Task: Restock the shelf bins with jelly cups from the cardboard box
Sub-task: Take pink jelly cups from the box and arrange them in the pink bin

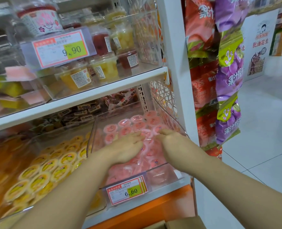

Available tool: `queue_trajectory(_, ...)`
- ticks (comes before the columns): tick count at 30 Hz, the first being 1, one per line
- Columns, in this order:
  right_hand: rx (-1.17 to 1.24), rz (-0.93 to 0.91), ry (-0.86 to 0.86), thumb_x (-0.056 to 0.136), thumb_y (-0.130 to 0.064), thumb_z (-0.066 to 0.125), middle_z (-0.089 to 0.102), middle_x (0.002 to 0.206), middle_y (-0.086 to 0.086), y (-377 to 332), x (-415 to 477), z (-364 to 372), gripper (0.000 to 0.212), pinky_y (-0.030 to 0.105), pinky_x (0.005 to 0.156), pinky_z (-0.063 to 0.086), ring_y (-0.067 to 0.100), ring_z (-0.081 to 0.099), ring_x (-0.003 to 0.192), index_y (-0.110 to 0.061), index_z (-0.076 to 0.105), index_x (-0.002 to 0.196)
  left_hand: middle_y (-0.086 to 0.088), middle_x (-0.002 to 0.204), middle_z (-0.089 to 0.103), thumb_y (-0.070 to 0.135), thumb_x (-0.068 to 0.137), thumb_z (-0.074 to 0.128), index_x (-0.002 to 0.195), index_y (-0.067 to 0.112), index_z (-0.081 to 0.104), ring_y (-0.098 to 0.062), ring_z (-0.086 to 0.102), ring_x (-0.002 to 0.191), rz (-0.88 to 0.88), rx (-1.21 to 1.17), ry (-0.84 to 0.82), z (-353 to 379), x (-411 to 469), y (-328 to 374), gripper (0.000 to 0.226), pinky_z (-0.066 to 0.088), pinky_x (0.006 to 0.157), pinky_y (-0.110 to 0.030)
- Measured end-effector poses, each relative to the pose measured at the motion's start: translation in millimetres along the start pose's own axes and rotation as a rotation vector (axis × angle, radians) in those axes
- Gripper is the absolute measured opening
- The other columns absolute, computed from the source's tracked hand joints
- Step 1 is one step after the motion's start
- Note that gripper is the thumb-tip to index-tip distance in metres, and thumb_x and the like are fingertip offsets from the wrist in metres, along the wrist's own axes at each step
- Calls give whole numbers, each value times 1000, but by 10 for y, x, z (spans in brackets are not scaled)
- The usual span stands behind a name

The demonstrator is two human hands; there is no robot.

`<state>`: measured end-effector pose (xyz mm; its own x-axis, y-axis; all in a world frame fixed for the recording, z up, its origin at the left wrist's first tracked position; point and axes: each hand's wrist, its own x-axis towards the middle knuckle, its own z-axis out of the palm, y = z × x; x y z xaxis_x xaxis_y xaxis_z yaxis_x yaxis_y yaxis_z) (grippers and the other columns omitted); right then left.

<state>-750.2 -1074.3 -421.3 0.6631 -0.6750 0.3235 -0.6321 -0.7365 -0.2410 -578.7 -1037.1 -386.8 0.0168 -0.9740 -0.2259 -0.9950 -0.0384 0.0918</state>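
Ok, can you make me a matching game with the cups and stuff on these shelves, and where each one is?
Things:
1. pink cups
2. yellow cups
3. 9.90 tag
4. purple bags

Places:
A. hanging at the far right
B. down low, on the left
C. up high
D. down low, in the middle

Pairs: 1-D, 2-B, 3-C, 4-A
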Motion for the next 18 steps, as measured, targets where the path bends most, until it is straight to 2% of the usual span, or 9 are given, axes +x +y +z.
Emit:
queue_trajectory(3, -84, 17, -116, 87, 1, 42, 46, 127, 9, 1, 165, 11, 37, 32, 90, 44, 25, 53, 113, -7, 54, 121, 9, 159, 3, 27, 103, 18, 150, 30, 16, -8, 1, 145, 52, -37, 7, 55, 19, -24, 47, 0, 119, -44)
queue_trajectory(8, -165, 36, -276, 91, -4, 42, 41, 140, 10, 0, 327, 93, 43, 28, 109, 24, 20, 32, 134, -5, 43, 134, 12, 158, 1, 27, 103, 14, 149, 33, 13, -6, -2, 145, 50, -58, -34, 62, -2, -45, 47, -5, 118, -44)
queue_trajectory(13, -113, 152, -295, 90, 0, 44, 40, 141, 16, 9, 377, 129, 44, 34, 105, 37, 28, 44, 128, 1, 43, 134, 11, 158, 1, 25, 103, 16, 149, 33, 14, -5, -1, 145, 51, -87, -31, 69, 3, -63, 48, -7, 118, -42)
queue_trajectory(18, -86, 160, -311, 91, -1, 43, 27, 150, 12, 25, 416, 142, 53, 36, 111, 31, 27, 32, 137, 0, 31, 142, 7, 159, 3, 24, 103, 17, 150, 30, 15, -7, 1, 145, 48, -130, -34, 68, 26, -70, 48, 2, 119, -41)
